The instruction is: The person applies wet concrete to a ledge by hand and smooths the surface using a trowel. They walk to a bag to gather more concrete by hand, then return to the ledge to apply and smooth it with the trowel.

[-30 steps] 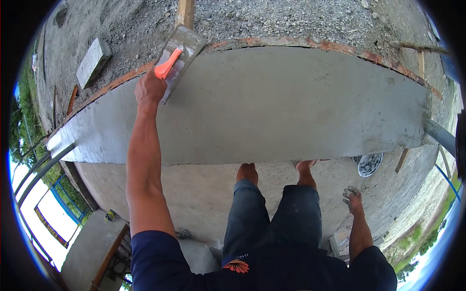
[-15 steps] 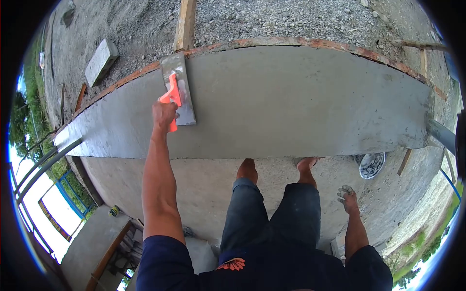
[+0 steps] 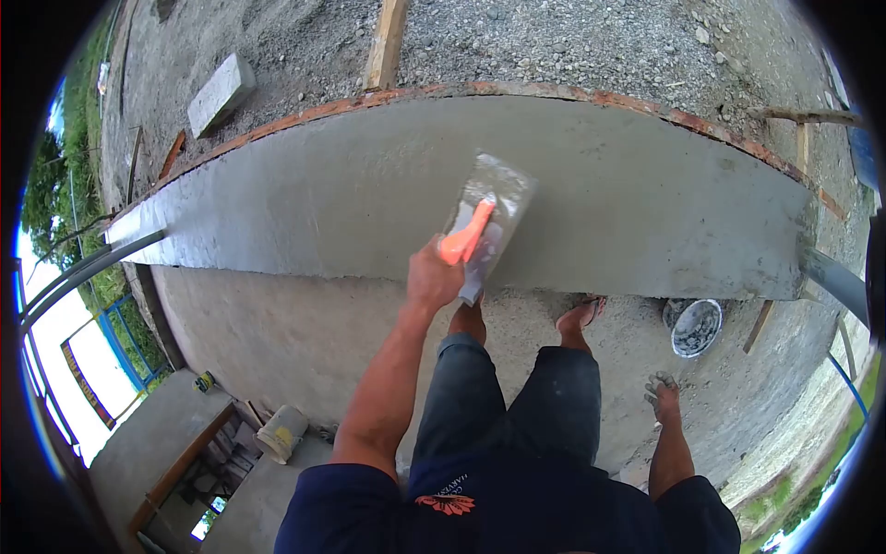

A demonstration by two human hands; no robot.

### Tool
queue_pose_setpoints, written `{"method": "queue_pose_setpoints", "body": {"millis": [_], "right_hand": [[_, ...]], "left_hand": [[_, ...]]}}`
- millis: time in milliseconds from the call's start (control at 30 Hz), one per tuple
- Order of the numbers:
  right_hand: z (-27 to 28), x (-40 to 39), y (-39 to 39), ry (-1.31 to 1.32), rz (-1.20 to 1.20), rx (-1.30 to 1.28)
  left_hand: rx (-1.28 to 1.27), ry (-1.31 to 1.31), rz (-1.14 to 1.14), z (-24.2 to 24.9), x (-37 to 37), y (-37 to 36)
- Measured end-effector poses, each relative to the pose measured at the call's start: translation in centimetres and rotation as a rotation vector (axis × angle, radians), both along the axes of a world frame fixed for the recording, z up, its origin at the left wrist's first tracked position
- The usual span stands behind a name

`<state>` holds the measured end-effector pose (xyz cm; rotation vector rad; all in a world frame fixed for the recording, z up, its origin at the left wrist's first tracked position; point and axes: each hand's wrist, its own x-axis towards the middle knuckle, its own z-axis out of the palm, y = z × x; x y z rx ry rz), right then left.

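My left hand (image 3: 434,275) is closed round the orange handle of a rectangular finishing trowel (image 3: 509,192). Its wet, cement-smeared metal blade lies slanted over the middle of a smooth grey strip of fresh concrete (image 3: 646,194), and the blade's near end overlaps the strip's front edge. My right hand (image 3: 663,397) hangs low on the right, away from the strip, with cement-coated fingers loosely bent and apart and nothing in them. A pail with grey mix (image 3: 696,328) is the thing nearest to it.
Reddish wooden formwork (image 3: 544,90) borders the strip's far side, with gravel (image 3: 544,46) beyond. A concrete block (image 3: 221,94) and a timber piece (image 3: 386,46) lie there. Bent pipes (image 3: 111,258) reach over the left end; a grey pipe (image 3: 835,282) meets the right end.
My left hand has brought the trowel right and nearer to me, from the strip's far left edge to its middle, and the blade has turned. My right hand stays low and empty.
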<state>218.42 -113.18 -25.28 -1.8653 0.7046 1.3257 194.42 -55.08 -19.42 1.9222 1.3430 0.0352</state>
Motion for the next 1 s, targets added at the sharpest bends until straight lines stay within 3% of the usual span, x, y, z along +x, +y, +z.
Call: {"method": "queue_pose_setpoints", "body": {"millis": [33,67,167,200,333,467,500,667,800,900,967,1000], "right_hand": [[0.3,0.0,-0.3,0.012,0.012,-0.048],[0.3,0.0,0.1,0.019,0.033,-0.066],[-0.1,-0.5,1.6,0.039,0.094,-0.082],[-0.7,-0.6,2.2,0.040,0.109,-0.054],[-3.4,-0.9,3.5,0.058,0.150,0.036],[-6.0,-1.1,2.1,0.105,0.097,0.120],[-6.5,-1.2,1.6,0.112,0.079,0.139],[-5.3,-0.8,-1.8,0.056,-0.041,0.201],[-3.5,0.1,-6.8,-0.005,-0.135,0.194],[-1.7,1.3,-11.8,-0.042,-0.160,0.163],[-1.1,1.7,-16.1,-0.054,-0.235,0.150],[-1.0,1.9,-17.9,-0.040,-0.242,0.115]], "left_hand": [[0.171,0.064,0.030,-1.4,-5.5,1.4],[0.000,0.014,0.353,-2.6,-10.7,3.2],[-0.194,0.055,0.771,-1.9,-20.5,8.9],[-0.181,0.122,0.806,-2.7,-22.3,10.0],[-0.217,0.170,0.630,-4.2,-17.8,11.9],[-0.244,0.152,0.277,-5.9,-5.7,6.1],[-0.126,0.124,0.181,-8.3,-3.4,3.7],[-0.329,0.174,-0.166,-3.2,16.4,-12.3],[-0.461,0.208,-0.427,-1.4,26.6,-23.9],[-0.322,0.139,-0.476,0.7,27.8,-27.2],[-0.079,-0.062,-0.314,-2.1,24.5,-24.4],[-0.040,-0.064,-0.217,1.0,23.8,-21.1]]}}
